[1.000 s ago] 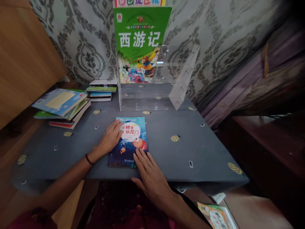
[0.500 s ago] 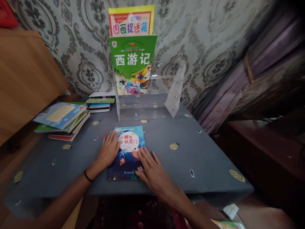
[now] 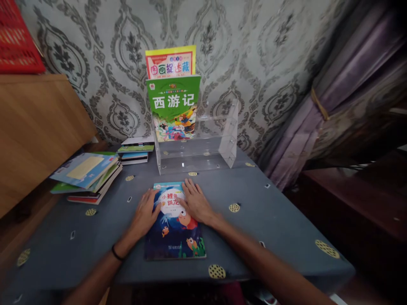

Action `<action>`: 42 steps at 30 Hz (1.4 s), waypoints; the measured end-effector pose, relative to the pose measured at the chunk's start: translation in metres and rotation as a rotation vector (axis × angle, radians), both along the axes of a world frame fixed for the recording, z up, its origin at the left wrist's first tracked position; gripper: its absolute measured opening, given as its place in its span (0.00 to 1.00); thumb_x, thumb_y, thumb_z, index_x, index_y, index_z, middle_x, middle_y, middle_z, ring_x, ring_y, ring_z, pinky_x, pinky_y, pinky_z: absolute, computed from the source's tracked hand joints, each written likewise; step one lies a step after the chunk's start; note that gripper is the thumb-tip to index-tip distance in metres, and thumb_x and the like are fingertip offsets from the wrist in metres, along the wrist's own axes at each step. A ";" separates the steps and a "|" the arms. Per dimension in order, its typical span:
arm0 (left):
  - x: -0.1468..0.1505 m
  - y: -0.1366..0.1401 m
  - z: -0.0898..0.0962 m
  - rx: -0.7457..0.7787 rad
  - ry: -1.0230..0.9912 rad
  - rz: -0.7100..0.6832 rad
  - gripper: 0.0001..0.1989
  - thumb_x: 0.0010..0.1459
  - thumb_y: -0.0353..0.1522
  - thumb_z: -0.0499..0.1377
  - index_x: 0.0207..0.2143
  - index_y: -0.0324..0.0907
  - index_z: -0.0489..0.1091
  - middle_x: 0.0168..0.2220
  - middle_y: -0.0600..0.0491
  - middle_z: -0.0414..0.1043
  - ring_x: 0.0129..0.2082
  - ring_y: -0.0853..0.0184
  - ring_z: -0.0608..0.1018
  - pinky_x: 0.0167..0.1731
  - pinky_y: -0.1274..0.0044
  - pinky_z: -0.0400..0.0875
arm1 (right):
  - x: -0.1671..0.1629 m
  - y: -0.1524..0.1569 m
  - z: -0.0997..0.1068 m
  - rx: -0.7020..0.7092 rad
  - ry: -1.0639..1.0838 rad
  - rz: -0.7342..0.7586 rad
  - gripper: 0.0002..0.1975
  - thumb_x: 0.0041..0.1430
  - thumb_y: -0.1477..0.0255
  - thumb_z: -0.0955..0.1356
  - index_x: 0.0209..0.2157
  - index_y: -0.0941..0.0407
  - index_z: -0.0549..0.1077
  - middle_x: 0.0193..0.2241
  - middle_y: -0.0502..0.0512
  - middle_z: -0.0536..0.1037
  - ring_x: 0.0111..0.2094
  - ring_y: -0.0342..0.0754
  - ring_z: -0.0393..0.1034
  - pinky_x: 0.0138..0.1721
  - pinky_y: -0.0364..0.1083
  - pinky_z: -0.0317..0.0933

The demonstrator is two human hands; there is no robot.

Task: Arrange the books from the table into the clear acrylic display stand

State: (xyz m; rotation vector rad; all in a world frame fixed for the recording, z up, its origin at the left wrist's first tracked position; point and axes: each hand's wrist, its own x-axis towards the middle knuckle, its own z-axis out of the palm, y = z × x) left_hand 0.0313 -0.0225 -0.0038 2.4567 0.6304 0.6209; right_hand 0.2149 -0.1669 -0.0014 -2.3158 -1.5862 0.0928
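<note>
- A blue picture book lay cover up near the near edge of a cloth-covered table.
- The person's left hand rested along the book's left edge, fingers extended, gripping nothing; a dark band circled the wrist.
- The right hand was spread over the cover's upper right corner, thumb reaching inward, its grip likewise loose.
- Toward the table's back edge, a clear stand held a green book before a yellow-edged one.
- A pile of books sat toward the back left corner.
</note>
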 end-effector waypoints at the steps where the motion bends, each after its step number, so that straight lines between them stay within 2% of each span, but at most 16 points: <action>1: 0.000 0.003 0.002 -0.088 -0.041 -0.009 0.21 0.63 0.38 0.54 0.57 0.45 0.65 0.59 0.44 0.70 0.63 0.53 0.68 0.64 0.57 0.60 | 0.000 0.002 -0.004 0.030 -0.012 -0.008 0.34 0.70 0.56 0.58 0.67 0.66 0.58 0.69 0.73 0.54 0.71 0.60 0.43 0.67 0.63 0.47; 4: 0.002 0.008 0.005 -0.427 -0.214 0.005 0.23 0.57 0.39 0.59 0.55 0.44 0.66 0.57 0.44 0.72 0.59 0.55 0.73 0.60 0.62 0.65 | 0.000 0.002 -0.011 0.087 -0.027 -0.014 0.34 0.70 0.55 0.58 0.67 0.64 0.59 0.69 0.72 0.55 0.71 0.60 0.46 0.67 0.63 0.49; 7: 0.006 0.005 0.007 -0.772 -0.392 0.129 0.26 0.52 0.38 0.64 0.54 0.44 0.66 0.55 0.45 0.74 0.55 0.56 0.77 0.54 0.67 0.72 | -0.001 0.000 -0.010 0.085 -0.020 -0.020 0.35 0.70 0.55 0.58 0.67 0.67 0.59 0.69 0.73 0.55 0.71 0.61 0.46 0.67 0.62 0.50; 11: 0.011 -0.006 0.010 -1.142 -0.414 0.281 0.21 0.50 0.33 0.68 0.48 0.44 0.71 0.42 0.49 0.80 0.42 0.59 0.83 0.42 0.71 0.78 | -0.001 -0.001 -0.007 0.093 0.024 -0.040 0.35 0.70 0.56 0.58 0.66 0.68 0.59 0.69 0.74 0.55 0.71 0.61 0.46 0.67 0.61 0.50; 14: 0.014 -0.010 0.019 -1.304 -0.399 0.286 0.15 0.51 0.28 0.67 0.43 0.42 0.73 0.38 0.50 0.81 0.36 0.63 0.83 0.37 0.74 0.80 | 0.000 -0.003 -0.007 0.141 0.104 -0.099 0.38 0.69 0.53 0.58 0.67 0.69 0.57 0.69 0.76 0.52 0.71 0.62 0.46 0.67 0.61 0.51; 17: 0.016 -0.009 0.033 -1.339 -0.436 0.289 0.13 0.52 0.27 0.67 0.41 0.42 0.74 0.36 0.51 0.82 0.34 0.65 0.83 0.36 0.76 0.79 | 0.003 -0.006 -0.006 0.244 0.238 -0.170 0.40 0.69 0.51 0.57 0.69 0.68 0.53 0.69 0.75 0.54 0.69 0.62 0.51 0.65 0.61 0.55; 20: 0.019 -0.007 0.050 -1.323 -0.459 0.166 0.15 0.51 0.29 0.69 0.43 0.42 0.76 0.38 0.51 0.82 0.35 0.65 0.83 0.36 0.77 0.79 | 0.009 -0.009 0.000 0.412 0.463 -0.202 0.38 0.68 0.50 0.58 0.68 0.63 0.55 0.62 0.71 0.69 0.62 0.61 0.65 0.59 0.60 0.64; 23: 0.025 -0.006 0.071 -1.303 -0.475 0.019 0.20 0.49 0.32 0.70 0.46 0.40 0.75 0.40 0.49 0.82 0.36 0.64 0.83 0.36 0.77 0.79 | 0.017 -0.010 0.007 0.541 0.875 -0.048 0.35 0.65 0.45 0.60 0.56 0.59 0.72 0.42 0.62 0.82 0.41 0.55 0.78 0.42 0.53 0.73; 25: 0.028 -0.006 0.087 -1.258 -0.494 -0.039 0.25 0.48 0.33 0.71 0.50 0.39 0.74 0.41 0.48 0.82 0.37 0.64 0.83 0.38 0.76 0.78 | 0.023 -0.012 0.014 0.551 1.126 0.060 0.33 0.59 0.42 0.65 0.44 0.59 0.79 0.29 0.55 0.81 0.27 0.47 0.74 0.29 0.45 0.70; 28: 0.027 -0.007 0.112 -1.107 -0.500 -0.212 0.27 0.52 0.38 0.70 0.53 0.40 0.73 0.45 0.46 0.81 0.42 0.60 0.82 0.43 0.72 0.77 | 0.032 -0.021 0.033 0.553 1.281 0.176 0.27 0.52 0.47 0.73 0.38 0.57 0.80 0.26 0.51 0.79 0.21 0.41 0.68 0.19 0.39 0.62; 30: 0.021 -0.007 0.130 -0.912 -0.482 -0.357 0.24 0.56 0.40 0.67 0.52 0.40 0.74 0.48 0.46 0.79 0.46 0.58 0.81 0.47 0.71 0.76 | 0.036 -0.032 0.052 0.566 1.288 0.278 0.23 0.52 0.51 0.75 0.41 0.55 0.81 0.32 0.53 0.81 0.27 0.44 0.74 0.25 0.41 0.70; 32: 0.010 -0.005 0.147 -0.662 -0.432 -0.458 0.19 0.59 0.40 0.65 0.51 0.42 0.76 0.50 0.47 0.79 0.47 0.58 0.80 0.48 0.71 0.75 | 0.038 -0.044 0.071 0.586 1.211 0.340 0.20 0.56 0.54 0.74 0.45 0.51 0.81 0.39 0.54 0.83 0.37 0.49 0.78 0.41 0.50 0.75; 35: -0.009 0.003 0.162 -0.327 -0.321 -0.590 0.14 0.64 0.38 0.61 0.49 0.44 0.78 0.50 0.48 0.80 0.49 0.59 0.80 0.55 0.68 0.71 | 0.037 -0.061 0.087 0.635 0.935 0.397 0.19 0.59 0.55 0.72 0.49 0.46 0.80 0.49 0.55 0.81 0.52 0.54 0.74 0.57 0.59 0.66; 38: -0.022 0.013 0.148 -0.149 -0.230 -0.712 0.13 0.67 0.38 0.57 0.49 0.47 0.77 0.50 0.49 0.80 0.56 0.58 0.77 0.65 0.61 0.59 | 0.033 -0.069 0.076 0.609 0.714 0.460 0.19 0.63 0.55 0.69 0.53 0.44 0.78 0.57 0.56 0.76 0.59 0.56 0.69 0.60 0.60 0.63; 40: -0.029 0.016 0.120 -0.104 -0.149 -0.703 0.13 0.68 0.38 0.54 0.49 0.48 0.76 0.52 0.49 0.79 0.59 0.58 0.74 0.67 0.59 0.54 | 0.030 -0.071 0.055 0.549 0.616 0.465 0.17 0.67 0.59 0.66 0.54 0.44 0.77 0.59 0.58 0.74 0.61 0.56 0.67 0.60 0.60 0.63; 42: -0.035 0.016 0.083 -0.084 -0.052 -0.652 0.15 0.70 0.35 0.50 0.50 0.47 0.75 0.54 0.49 0.77 0.61 0.59 0.73 0.67 0.59 0.56 | 0.027 -0.071 0.031 0.464 0.515 0.468 0.15 0.69 0.65 0.65 0.54 0.45 0.77 0.60 0.59 0.72 0.63 0.55 0.64 0.61 0.60 0.62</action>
